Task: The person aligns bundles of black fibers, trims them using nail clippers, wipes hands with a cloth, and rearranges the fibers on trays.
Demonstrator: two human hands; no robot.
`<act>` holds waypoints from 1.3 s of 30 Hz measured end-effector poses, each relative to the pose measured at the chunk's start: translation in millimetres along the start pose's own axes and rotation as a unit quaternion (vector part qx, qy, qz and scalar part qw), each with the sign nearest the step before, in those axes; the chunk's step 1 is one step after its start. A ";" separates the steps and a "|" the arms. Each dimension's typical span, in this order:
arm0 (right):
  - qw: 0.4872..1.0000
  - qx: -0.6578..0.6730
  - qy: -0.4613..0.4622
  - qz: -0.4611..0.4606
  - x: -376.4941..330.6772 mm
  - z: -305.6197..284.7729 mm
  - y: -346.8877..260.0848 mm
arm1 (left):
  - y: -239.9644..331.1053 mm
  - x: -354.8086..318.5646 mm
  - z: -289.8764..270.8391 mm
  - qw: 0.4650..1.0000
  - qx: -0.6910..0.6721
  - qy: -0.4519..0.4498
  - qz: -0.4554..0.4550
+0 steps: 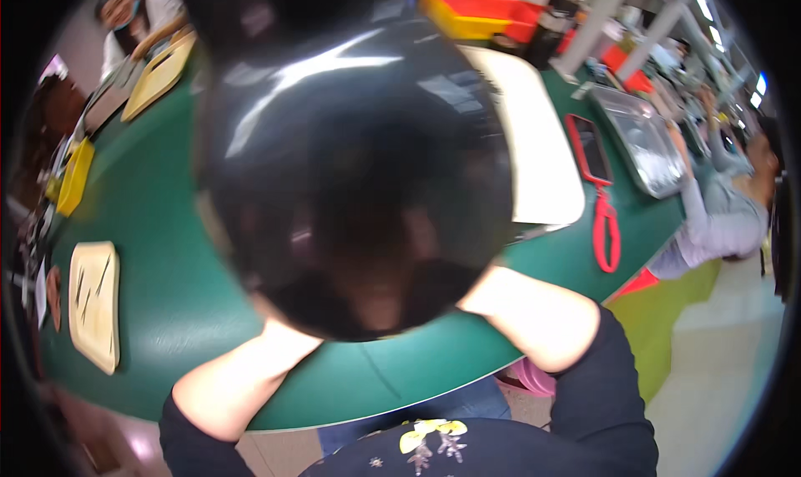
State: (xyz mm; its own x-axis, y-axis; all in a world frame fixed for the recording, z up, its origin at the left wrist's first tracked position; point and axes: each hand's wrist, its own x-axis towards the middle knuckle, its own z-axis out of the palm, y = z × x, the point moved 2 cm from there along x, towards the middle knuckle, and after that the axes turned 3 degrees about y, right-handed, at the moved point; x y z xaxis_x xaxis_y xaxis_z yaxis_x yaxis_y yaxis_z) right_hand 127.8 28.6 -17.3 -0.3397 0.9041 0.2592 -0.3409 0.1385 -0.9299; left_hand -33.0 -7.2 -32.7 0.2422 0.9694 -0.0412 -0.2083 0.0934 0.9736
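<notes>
A large, glossy black rounded thing (350, 168) fills the middle of the head view, close to the camera and blurred. It hides most of both hands. Only the wrist end of my left hand (288, 340) shows at its lower left edge. My right hand (486, 293) comes out from under its lower right edge, again only near the wrist. Both forearms rest at the near side of the green table (167, 310). The fingers, and anything they hold or touch, are out of sight behind the black thing.
A cream tray (96, 302) with several thin tools lies left. On the right are a white tray (542, 143), a red-cased phone (590, 149) with a red strap (607, 235), and a clear plastic box (642, 139). Red and yellow bins (467, 5) stand behind; other people sit nearby.
</notes>
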 end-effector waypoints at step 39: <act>0.975 0.101 -0.076 0.182 13.8 20.0 9.2 | 25.3 18.4 17.4 0.985 0.145 -0.008 0.089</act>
State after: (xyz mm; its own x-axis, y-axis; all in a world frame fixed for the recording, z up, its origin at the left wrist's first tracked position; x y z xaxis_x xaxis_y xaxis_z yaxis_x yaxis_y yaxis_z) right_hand 102.4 34.3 -17.1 -0.5914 0.8059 -0.0274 -0.3341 -0.2758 -0.9013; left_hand -17.4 9.0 -4.9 0.2415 0.9608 0.1363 0.0299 -0.1478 0.9886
